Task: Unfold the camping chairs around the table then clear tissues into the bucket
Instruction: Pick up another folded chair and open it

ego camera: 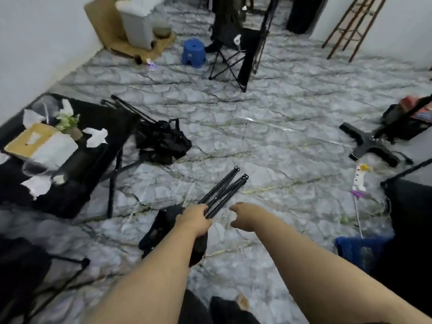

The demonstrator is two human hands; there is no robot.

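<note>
My left hand (195,219) grips a folded black camping chair (224,190) by its bundled legs, which point up and away over the marble floor; its fabric hangs below my wrist. My right hand (244,215) hovers just right of the legs, fingers loosely curled, holding nothing. A second folded chair (161,139) lies on the floor beside the black table (117,120) at the left. White tissues (95,136) are scattered on the table top. An unfolded chair (233,54) stands at the back.
A cardboard tissue box (30,140) and a small plant (67,121) sit on the table. A blue stool (194,52) stands far back. A black stand base (371,146) and a blue bag (360,251) lie at the right. A wooden ladder (350,26) leans on the wall.
</note>
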